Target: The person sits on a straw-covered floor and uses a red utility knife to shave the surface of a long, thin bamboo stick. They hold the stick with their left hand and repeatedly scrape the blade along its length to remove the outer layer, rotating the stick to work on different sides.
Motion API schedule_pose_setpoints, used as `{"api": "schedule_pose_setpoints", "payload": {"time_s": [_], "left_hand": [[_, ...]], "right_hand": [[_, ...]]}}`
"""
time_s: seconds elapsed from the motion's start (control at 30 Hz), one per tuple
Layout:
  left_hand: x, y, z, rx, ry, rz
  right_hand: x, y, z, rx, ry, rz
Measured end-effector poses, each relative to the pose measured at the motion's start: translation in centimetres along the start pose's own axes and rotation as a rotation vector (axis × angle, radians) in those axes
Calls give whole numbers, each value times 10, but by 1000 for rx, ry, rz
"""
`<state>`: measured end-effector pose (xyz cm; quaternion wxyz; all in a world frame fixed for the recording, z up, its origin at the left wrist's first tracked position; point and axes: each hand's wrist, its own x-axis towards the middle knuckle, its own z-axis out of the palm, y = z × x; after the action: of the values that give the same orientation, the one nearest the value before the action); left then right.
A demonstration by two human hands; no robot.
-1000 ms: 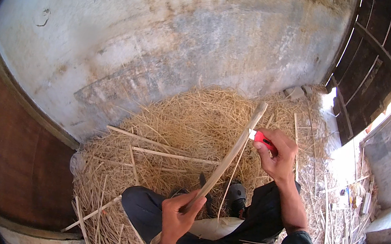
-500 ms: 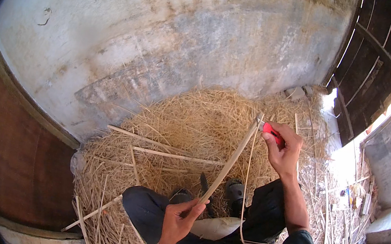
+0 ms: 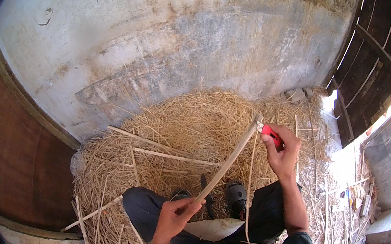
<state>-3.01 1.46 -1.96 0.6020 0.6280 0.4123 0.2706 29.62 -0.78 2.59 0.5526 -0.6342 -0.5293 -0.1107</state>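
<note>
My left hand [image 3: 174, 216] grips the near end of a long pale cane strip [image 3: 227, 163] that slants up and to the right. My right hand [image 3: 283, 147] holds a red-handled knife [image 3: 271, 135] against the strip's far end. A thin peeled sliver [image 3: 249, 188] hangs down from the top of the strip over my dark trousers [image 3: 261, 224]. I sit with my knees apart over a heap of straw-coloured shavings [image 3: 179, 130].
A stained grey wall [image 3: 166, 44] rises behind the heap. A brown wooden panel [image 3: 8, 156] stands at the left. Loose cane strips [image 3: 171, 156] lie on the shavings. A dark slatted door [image 3: 376, 62] and more scattered strips [image 3: 341, 215] are at the right.
My right hand with the knife has moved up along the strip to its far end, and a thin sliver has come off and now hangs down.
</note>
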Motion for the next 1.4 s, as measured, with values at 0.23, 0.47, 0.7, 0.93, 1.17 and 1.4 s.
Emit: {"api": "schedule_pose_setpoints", "payload": {"time_s": [0.23, 0.47, 0.7, 0.93, 1.17, 1.4], "left_hand": [[0, -4, -4, 51, 31, 36], [3, -12, -7, -39, 62, 16], [4, -6, -4, 9, 64, 39], [7, -5, 3, 199, 247, 190], [12, 7, 11, 303, 326, 267], [13, -6, 13, 347, 362, 323]], "right_hand": [[-4, -14, -2, -86, 22, 20], [-9, 12, 4, 637, -304, 461], [-11, 18, 5, 1230, -513, 724], [-12, 10, 13, 1097, -548, 686], [-19, 20, 12, 1513, -696, 657], [1, 7, 5, 896, -116, 564]]}}
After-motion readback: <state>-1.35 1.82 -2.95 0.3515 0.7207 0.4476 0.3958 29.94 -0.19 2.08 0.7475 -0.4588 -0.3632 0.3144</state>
